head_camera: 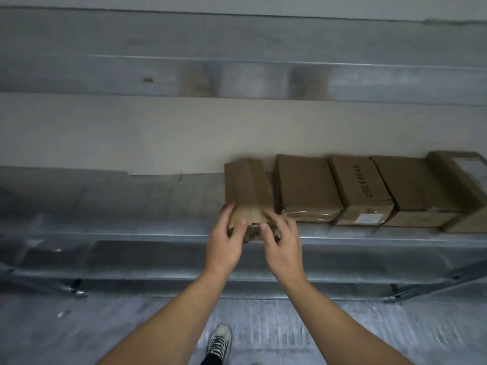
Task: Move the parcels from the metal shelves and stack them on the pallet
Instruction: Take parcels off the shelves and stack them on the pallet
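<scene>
Head view: our left hand [228,234] and right hand [279,237] are both on the near end of the leftmost parcel [247,184], fingers curled over its front edge, hands close together but not touching; grip looks loose, not fully clamped. Parcel sits on the metal shelf [131,206], straight ahead of us, long axis running away toward the wall. Neither hand is nearer. More parcels [369,185] line up just to the right. We'd pull straight back. Pallet not in view.

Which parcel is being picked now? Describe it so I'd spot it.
On the metal shelf, a row of brown boxes lines the right half. The parcel is the leftmost, at the row's open end. Unlike its neighbours, both hands touch its front end.
</scene>
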